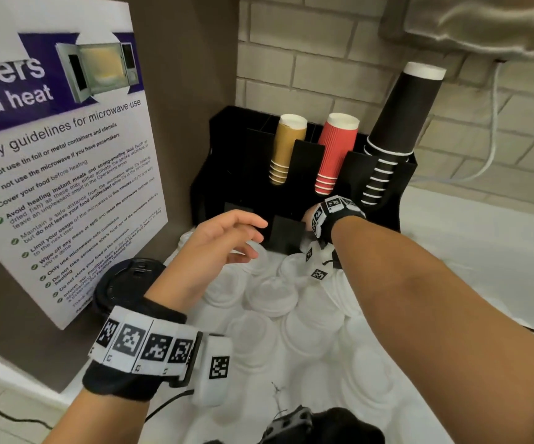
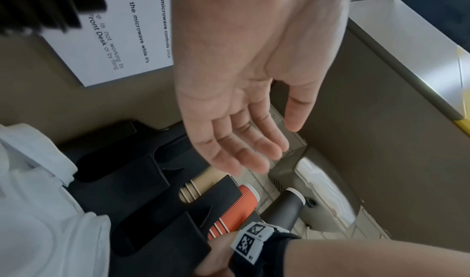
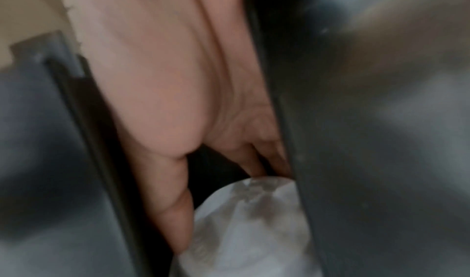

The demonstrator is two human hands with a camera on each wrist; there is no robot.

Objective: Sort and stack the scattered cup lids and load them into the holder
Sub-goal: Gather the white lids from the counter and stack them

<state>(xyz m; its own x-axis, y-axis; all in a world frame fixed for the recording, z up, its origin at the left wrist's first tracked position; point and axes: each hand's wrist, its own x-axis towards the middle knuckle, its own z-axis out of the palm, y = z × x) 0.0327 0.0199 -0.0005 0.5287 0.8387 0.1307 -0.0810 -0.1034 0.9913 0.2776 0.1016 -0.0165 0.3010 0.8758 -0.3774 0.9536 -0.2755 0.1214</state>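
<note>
White lids [image 3: 251, 227] sit pinched in the right hand [image 3: 178, 100], already down inside the holder [image 1: 285, 233] slot; left hand [image 1: 224, 241] hovers empty, fingers relaxed, just left of it.

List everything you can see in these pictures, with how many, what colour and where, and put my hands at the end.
Black plastic cup-and-lid holder: one, on the counter against the brick wall.
Gold paper cups: one stack, holder's left slot.
Red ribbed paper cups: one stack, middle slot.
Black paper cups: one tall stack, right slot.
White plastic lids: many, scattered on the counter before the holder.
Black plastic lid: one, left, beside the poster.
Microwave safety poster: one, white and purple, left wall.
Left hand: open, above the lids, holding nothing.
Right hand: inside a holder compartment, fingers on white lids.
</note>
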